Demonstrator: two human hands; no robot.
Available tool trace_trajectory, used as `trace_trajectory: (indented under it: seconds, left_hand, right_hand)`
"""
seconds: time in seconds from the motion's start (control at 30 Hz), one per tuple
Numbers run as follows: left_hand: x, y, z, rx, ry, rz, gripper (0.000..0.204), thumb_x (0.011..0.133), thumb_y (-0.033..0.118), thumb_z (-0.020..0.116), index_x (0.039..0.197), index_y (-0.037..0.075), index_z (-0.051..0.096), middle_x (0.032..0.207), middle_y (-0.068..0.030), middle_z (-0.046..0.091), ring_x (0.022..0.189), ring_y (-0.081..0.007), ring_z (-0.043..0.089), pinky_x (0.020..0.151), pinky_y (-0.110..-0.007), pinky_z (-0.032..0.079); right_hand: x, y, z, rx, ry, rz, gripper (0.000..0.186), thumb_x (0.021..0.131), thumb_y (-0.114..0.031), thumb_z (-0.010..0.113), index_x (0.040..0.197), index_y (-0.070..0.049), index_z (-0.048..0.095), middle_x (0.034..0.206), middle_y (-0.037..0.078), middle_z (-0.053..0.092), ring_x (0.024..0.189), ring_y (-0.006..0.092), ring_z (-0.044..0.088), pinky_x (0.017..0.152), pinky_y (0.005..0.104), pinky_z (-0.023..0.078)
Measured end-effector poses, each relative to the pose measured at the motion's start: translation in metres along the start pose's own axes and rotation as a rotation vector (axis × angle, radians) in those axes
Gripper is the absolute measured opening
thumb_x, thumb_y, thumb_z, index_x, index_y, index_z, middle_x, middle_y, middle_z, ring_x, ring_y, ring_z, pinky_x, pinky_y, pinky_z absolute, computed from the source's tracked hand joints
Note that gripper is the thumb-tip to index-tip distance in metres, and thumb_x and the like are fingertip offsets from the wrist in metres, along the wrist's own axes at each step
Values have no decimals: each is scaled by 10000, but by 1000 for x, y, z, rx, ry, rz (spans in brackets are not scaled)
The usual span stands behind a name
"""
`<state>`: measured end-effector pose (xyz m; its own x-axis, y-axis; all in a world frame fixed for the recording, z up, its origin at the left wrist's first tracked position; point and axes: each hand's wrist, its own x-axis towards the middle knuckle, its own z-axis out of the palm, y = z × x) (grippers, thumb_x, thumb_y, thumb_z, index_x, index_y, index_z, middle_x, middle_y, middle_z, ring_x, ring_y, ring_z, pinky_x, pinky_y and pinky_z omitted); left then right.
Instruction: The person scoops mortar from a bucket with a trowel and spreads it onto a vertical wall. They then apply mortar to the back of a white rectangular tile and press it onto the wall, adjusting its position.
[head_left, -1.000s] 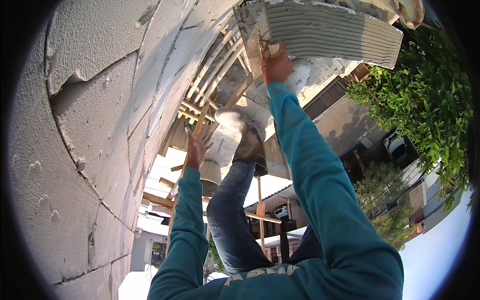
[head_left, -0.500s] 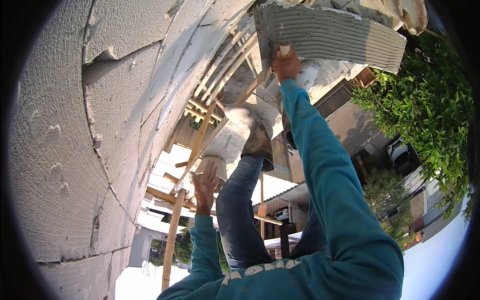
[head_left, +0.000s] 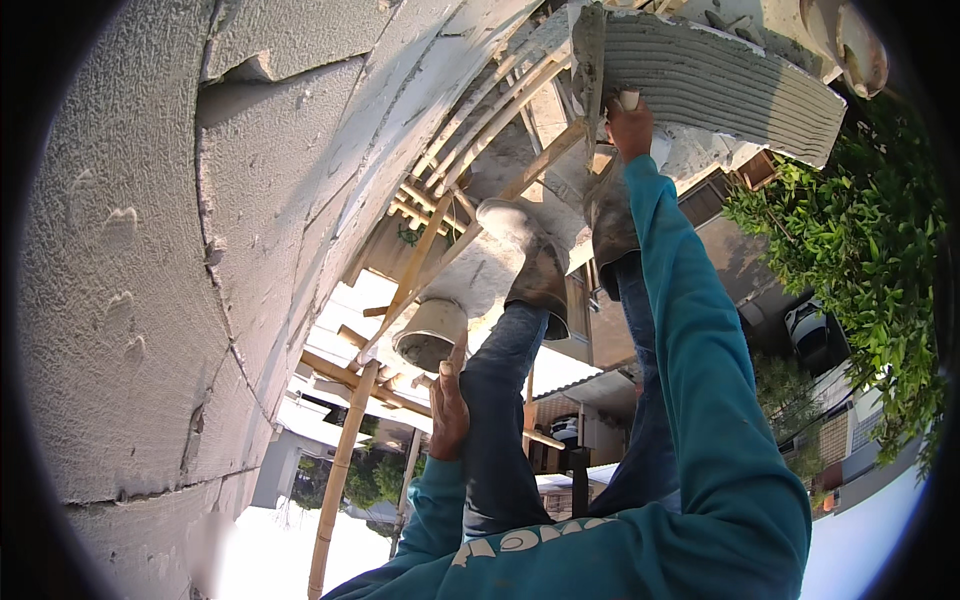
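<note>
Overhead: right hand, teal sleeve, fingers curled tight round the pale handle of a grey notched trowel, blade edge-on just above the knuckles. Beside it, right: large grey slab combed with ridged mortar. Left hand, fingers pressed together and straight, holding nothing, lying against the blue-jeaned thigh, just below a mortar-caked bucket. Left: rough grey plastered wall. Bamboo scaffold pole near.

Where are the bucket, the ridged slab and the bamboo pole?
bucket (head_left: 430,338): head view, on its grey side wall.
ridged slab (head_left: 715,85): head view, middle of its combed grey face.
bamboo pole (head_left: 335,500): head view, on the lower stretch of the upright pole.
</note>
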<state>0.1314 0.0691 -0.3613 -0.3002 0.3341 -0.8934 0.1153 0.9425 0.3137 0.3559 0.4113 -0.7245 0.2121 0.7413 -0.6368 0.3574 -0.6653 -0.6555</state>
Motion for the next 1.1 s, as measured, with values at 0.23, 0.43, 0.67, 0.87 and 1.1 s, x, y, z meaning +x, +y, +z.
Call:
trace_trajectory:
  seconds: [0.23,0.43,0.67,0.87,1.1]
  left_hand:
    - [10,61,5,-226,-31,-18,686,1021,451,112,1383,-47,414,1383,-244,454,1298,-317,421,1085,-400,297]
    - [13,60,6,-208,-38,-8,699,1016,466,91,1393,-30,406,1422,-200,433,1359,-305,354,1130,-377,231]
    - [15,64,8,-188,-29,44,697,1017,463,96,1392,-37,405,1405,-204,445,1332,-302,383,1117,-376,256]
    - [15,65,10,-239,-7,-25,667,1022,430,127,1374,-51,427,1387,-211,458,1301,-293,417,1103,-369,279]
    - [21,71,11,-191,19,-13,649,1026,408,142,1351,-57,456,1349,-224,504,1286,-305,446,1096,-364,279]
  right_hand:
    - [-13,-12,3,-69,88,-147,269,765,-197,681,914,22,633,780,190,667,711,305,653,660,407,483]
    - [-40,-25,10,169,195,-298,163,804,-155,630,854,-7,586,655,34,549,547,111,516,479,328,434]
    - [-60,-49,10,232,375,-169,308,756,-162,660,1007,-8,574,840,189,643,734,329,640,672,420,493]
    - [-76,-69,8,-107,292,-367,370,768,-177,684,1054,-35,496,838,230,649,750,420,647,682,463,514]
    - [-67,-76,45,-304,257,-257,413,796,-188,672,1067,-81,379,804,244,647,781,452,631,703,525,501]
